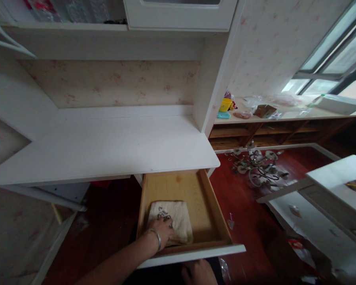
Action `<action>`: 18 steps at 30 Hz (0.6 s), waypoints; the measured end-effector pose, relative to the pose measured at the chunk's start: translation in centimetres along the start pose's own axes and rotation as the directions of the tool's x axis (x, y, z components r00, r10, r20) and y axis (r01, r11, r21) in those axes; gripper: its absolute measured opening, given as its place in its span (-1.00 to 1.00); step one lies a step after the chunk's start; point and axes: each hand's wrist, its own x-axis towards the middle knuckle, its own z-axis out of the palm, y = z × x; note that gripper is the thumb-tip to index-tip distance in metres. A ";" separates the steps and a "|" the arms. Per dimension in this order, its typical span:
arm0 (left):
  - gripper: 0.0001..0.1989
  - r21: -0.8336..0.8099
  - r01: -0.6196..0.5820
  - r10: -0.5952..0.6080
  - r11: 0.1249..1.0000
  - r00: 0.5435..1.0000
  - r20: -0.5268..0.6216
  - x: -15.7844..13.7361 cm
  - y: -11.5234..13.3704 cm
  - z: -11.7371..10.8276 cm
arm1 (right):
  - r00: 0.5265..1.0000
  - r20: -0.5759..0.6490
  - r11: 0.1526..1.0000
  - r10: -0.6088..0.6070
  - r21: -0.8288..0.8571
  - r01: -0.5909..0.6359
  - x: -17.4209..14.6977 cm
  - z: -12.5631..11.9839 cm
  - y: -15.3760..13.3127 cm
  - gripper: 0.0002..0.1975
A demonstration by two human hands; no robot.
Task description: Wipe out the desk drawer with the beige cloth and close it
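Observation:
A wooden drawer (213, 206) stands pulled out from under a white desk (106, 146). Inside it lies a folded cream towel (179, 219) with a dark printed mark. My left hand (162, 229), with a silver bangle on the wrist, rests flat on the towel's near left corner. My right hand (199, 273) is below the drawer's white front panel (195, 255), fingers curled at its underside; only its top shows at the frame's bottom edge.
A white cabinet (329, 206) stands to the right. A tangled metal light fitting (259, 166) lies on the red wood floor. A window ledge (284, 114) at the back right carries a yellow container, bags and a box. Shelves and a cupboard door hang above the desk.

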 end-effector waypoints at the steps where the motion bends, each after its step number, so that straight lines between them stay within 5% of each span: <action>1: -0.64 0.013 0.047 -0.047 0.999 0.999 -0.026 -0.7 -1.0 0.4 | 1.000 0.005 1.000 0.003 -0.006 -0.003 0.0 0.0 -0.1 -0.68; 7: -0.48 -0.027 0.178 -0.180 0.984 0.976 -0.126 -0.5 -5.6 1.9 | 0.999 -0.041 1.000 -0.025 0.014 0.025 -0.3 -0.3 -0.4 -0.66; 18: -0.07 -0.051 0.396 -0.395 0.917 0.880 -0.262 6.4 -9.1 -2.1 | 0.997 -0.066 0.999 0.041 -0.023 -0.042 -0.8 -0.2 -1.0 -0.66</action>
